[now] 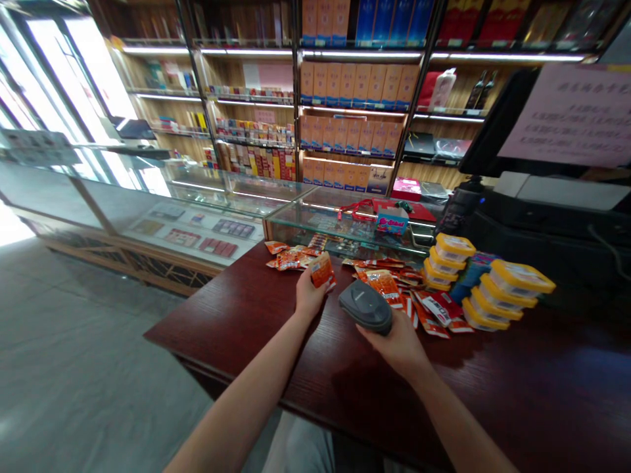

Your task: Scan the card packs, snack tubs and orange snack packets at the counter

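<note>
My left hand (309, 294) grips an orange snack packet (323, 271) upright above the dark wooden counter (236, 315). In my right hand (397, 338) is a grey barcode scanner (365, 306), its head tilted toward the packet; the fingers wrap its handle, which is mostly hidden. Behind my left hand lies a small pile of orange packets (290, 258). A larger heap of orange packets (384, 286) spreads beyond the scanner, with a red and white packet (440, 307) among them.
Yellow-lidded tubs (510, 292) stand stacked at the right, beside another tub stack (446, 259) and blue containers (470, 276). A glass display case (340, 220) borders the counter's far edge, holding up a small colourful box (392, 221). A monitor (507, 125) rises at right.
</note>
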